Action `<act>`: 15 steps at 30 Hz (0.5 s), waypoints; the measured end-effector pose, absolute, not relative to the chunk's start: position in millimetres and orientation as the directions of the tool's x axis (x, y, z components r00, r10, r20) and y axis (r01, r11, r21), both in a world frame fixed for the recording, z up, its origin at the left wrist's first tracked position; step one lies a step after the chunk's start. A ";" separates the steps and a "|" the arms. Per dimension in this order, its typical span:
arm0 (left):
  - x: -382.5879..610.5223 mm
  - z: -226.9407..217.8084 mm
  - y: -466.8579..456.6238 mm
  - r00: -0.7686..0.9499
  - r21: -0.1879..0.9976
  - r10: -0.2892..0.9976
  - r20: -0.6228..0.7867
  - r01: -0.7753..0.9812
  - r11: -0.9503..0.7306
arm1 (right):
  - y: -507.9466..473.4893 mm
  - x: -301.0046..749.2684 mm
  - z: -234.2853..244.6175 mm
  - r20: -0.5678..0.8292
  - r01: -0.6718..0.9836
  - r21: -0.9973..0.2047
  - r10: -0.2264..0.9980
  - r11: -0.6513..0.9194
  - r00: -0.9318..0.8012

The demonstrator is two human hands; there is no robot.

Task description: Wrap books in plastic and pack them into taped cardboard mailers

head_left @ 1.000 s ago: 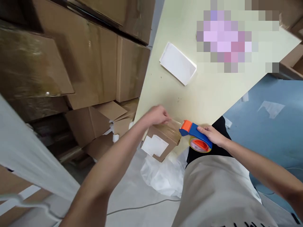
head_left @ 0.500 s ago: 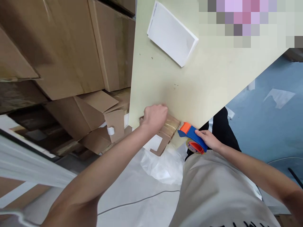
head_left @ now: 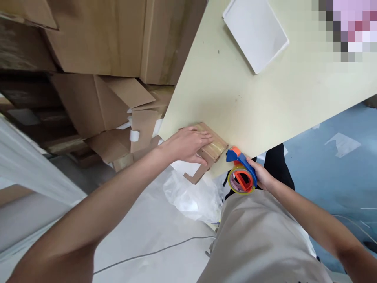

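Note:
A small taped cardboard box (head_left: 217,142) lies at the near corner of the pale table, with a brown flap and a white patch hanging over the table edge. My left hand (head_left: 191,143) rests flat on top of this box, fingers stretched out and thumb apart. In my right hand (head_left: 262,175) is a blue and orange tape dispenser (head_left: 242,162), held by its back just off the table's edge. The dispenser carries a roll of yellowish tape (head_left: 241,180). Its orange front end is close to the box's right corner, apparently not touching it.
A stack of white paper (head_left: 255,33) lies farther back on the table (head_left: 265,102). Large cardboard boxes (head_left: 97,39) and loose opened cartons (head_left: 118,118) crowd the left side. Clear plastic (head_left: 191,196) hangs below the near corner. A grey cable (head_left: 153,252) crosses the floor.
My left hand has gone from closed to spread flat on the box. The tape dispenser has turned in my right hand, showing its roll more fully. The view has shifted and rotated.

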State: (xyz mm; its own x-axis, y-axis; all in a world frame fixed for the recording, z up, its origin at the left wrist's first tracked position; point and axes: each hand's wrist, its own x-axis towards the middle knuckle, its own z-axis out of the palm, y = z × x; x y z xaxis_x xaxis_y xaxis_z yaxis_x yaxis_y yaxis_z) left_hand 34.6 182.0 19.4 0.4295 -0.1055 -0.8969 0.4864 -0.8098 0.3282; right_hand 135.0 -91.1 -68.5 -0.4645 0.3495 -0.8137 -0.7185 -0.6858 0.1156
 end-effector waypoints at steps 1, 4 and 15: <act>32.5 19.1 185.6 0.431 0.319 -0.077 -0.899 0.524 -0.790 | -84.1 134.7 -65.8 -0.814 -0.714 0.102 0.355 -0.692 -0.460; 24.3 19.4 199.1 0.443 0.281 0.040 -0.896 0.634 -0.720 | -51.6 134.5 -58.2 -0.815 -0.712 0.021 0.400 -0.702 -0.418; 13.4 2.5 187.9 0.500 0.150 0.794 -0.346 0.865 -0.479 | 106.9 227.1 -58.7 -0.685 -0.473 -0.555 0.699 -0.684 -0.207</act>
